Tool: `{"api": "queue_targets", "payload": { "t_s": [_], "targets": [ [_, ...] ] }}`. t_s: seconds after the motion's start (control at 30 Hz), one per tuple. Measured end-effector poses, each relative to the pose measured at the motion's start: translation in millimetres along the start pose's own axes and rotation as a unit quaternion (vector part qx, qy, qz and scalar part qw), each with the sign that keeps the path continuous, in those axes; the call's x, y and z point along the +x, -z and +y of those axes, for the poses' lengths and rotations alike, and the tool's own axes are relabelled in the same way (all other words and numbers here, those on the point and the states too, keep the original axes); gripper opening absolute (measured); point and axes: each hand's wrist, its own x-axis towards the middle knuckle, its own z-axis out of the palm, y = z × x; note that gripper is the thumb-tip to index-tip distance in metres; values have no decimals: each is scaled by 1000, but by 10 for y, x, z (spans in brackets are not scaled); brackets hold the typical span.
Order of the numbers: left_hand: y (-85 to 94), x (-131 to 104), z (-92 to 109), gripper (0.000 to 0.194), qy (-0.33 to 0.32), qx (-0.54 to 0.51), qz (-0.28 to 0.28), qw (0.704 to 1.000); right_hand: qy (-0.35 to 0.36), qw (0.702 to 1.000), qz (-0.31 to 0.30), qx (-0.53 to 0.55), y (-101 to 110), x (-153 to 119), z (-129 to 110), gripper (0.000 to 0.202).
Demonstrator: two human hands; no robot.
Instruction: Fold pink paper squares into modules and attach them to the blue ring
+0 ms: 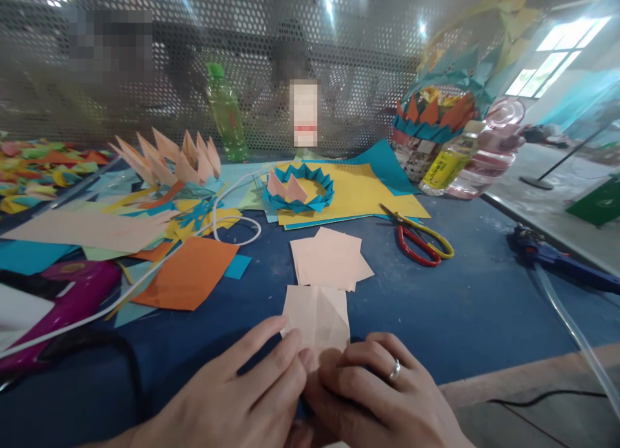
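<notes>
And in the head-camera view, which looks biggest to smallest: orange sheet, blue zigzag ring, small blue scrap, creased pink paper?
1. Orange sheet and creased pink paper: order unsure, the paper is partly covered
2. Blue zigzag ring
3. Small blue scrap

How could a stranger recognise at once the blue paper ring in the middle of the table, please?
On the dark blue table, look past the left hand and right hand to the large yellow sheet. Over its left end lies a low zigzag ring of blue paper. Only two pale pink points stand in it, while the spiky paper piece farther left has many.
</notes>
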Motion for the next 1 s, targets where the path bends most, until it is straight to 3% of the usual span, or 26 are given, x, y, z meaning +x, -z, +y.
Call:
{"api": "queue_targets", "payload": {
  "t_s": [0.3, 0.57, 1.0],
  "targets": [
    [14, -192, 38, 35, -30, 50, 6, 998, -7, 1000, -5, 10, -26, -28, 0, 17],
    [-15, -215, 71, 41, -34, 80, 13, 996, 2, 1000, 3, 10, -21, -24, -8, 19],
    [4, -104, 145, 40, 35, 110, 60, 991, 2, 1000, -15, 25, 5, -38, -17, 14]
  ]
}}
